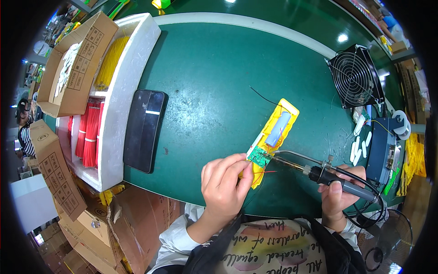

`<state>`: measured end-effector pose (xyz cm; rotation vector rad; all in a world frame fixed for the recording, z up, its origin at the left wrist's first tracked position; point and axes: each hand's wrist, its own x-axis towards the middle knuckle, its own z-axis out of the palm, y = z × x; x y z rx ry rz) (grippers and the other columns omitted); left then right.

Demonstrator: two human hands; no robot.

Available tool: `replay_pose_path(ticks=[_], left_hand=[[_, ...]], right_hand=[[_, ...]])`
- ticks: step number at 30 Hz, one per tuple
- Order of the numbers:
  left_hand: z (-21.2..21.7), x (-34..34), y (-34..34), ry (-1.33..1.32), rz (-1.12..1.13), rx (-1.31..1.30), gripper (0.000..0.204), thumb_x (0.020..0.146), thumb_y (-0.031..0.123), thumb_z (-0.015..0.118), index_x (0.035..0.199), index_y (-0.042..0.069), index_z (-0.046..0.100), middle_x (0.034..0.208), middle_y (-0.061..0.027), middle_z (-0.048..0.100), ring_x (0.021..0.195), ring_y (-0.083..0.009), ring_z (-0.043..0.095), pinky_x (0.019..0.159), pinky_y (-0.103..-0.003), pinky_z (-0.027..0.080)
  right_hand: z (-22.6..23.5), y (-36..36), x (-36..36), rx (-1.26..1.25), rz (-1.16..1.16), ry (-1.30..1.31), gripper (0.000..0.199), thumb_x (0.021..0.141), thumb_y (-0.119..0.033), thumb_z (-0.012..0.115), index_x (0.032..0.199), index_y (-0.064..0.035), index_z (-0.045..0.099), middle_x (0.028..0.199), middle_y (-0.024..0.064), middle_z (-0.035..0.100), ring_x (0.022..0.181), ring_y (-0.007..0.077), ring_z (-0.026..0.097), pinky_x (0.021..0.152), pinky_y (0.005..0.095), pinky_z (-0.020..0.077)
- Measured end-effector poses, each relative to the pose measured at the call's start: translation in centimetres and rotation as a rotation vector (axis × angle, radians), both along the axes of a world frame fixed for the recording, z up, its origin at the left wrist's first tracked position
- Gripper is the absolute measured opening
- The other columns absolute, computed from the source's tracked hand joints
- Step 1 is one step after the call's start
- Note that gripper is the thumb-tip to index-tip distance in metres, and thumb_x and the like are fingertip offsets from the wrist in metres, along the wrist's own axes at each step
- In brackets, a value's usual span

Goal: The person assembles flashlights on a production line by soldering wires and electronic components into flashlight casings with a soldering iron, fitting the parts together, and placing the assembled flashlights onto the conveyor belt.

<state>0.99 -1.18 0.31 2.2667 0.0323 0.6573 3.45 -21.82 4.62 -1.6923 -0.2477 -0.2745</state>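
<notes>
A long yellow plastic casing point(291, 106) lies slantwise on the green worktable. In it sit a blue cylindrical battery cell point(278, 130) and a green circuit board point(260, 157), with thin red and black wires around them. My left hand point(226, 182) is closed at the casing's left edge beside the board, thumb and index finger pinching there; whether a wire is also between the fingertips is hidden. My right hand point(340, 194) grips a soldering iron point(324, 176) with a curved metal solder-feed tube alongside. Its tip reaches the board's right side.
A black phone point(145, 132) lies left, beside a white foam box point(130, 91) holding red and yellow wire bundles. On the right stand a black fan point(357, 77), a blue-grey device point(382, 148) with a solder spool point(401, 125), and several white sticks point(356, 150). The iron's cable loops near my right hand.
</notes>
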Motion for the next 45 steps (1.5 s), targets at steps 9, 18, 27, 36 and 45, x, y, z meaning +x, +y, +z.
replay_pose_path(ticks=[9,18,27,36,45], left_hand=[[0.9,-1.3,0.7,0.046,-0.093,0.151,0.017,0.065,0.007,0.071,0.081,0.011,0.067,0.103,-0.0061,0.057,0.095,-0.0275,0.048,0.081,-0.037,0.040],[0.6,-1.4,0.7,0.068,-0.135,0.193,0.015,0.068,0.012,0.071,0.083,0.014,0.067,0.100,-0.0048,0.052,0.095,-0.0273,0.044,0.084,-0.039,0.036],[0.9,-1.7,0.6,0.086,-0.180,0.207,0.010,0.072,0.013,0.068,0.081,0.015,0.065,0.099,-0.0015,0.053,0.094,-0.0233,0.045,0.094,-0.048,0.029],[0.4,-1.7,1.1,0.046,-0.107,0.032,0.011,0.071,0.008,0.067,0.080,0.010,0.062,0.079,-0.0020,0.059,0.086,-0.0234,0.051,0.094,-0.048,0.032],[0.1,-1.1,0.5,0.001,-0.003,0.003,0.017,0.061,0.005,0.073,0.074,0.010,0.065,0.070,0.0004,0.056,0.076,-0.0216,0.053,0.088,-0.044,0.039]], right_hand=[[-0.8,-2.9,-1.0,-0.010,-0.203,-0.014,0.032,0.079,-0.020,0.065,0.085,-0.0030,0.039,0.063,0.0083,0.050,0.042,0.0099,0.049,0.039,0.0185,0.0391],[-1.0,-3.3,-1.2,-0.061,-0.193,-0.014,0.030,0.078,-0.016,0.066,0.083,-0.0031,0.039,0.062,0.0075,0.051,0.043,0.0094,0.049,0.041,0.0192,0.0402],[-1.2,-3.2,-1.3,-0.085,-0.209,-0.005,0.030,0.077,-0.018,0.066,0.082,-0.0025,0.040,0.064,0.0075,0.051,0.044,0.0092,0.050,0.041,0.0188,0.0418],[-1.0,-3.0,-1.2,-0.085,-0.217,0.012,0.032,0.077,-0.020,0.067,0.083,-0.0022,0.041,0.066,0.0074,0.050,0.043,0.0090,0.050,0.041,0.0182,0.0420],[1.3,-1.0,0.1,-0.075,-0.049,-0.037,0.038,0.076,-0.024,0.068,0.087,-0.0010,0.041,0.062,0.0093,0.053,0.043,0.0089,0.050,0.040,0.0183,0.0411]])
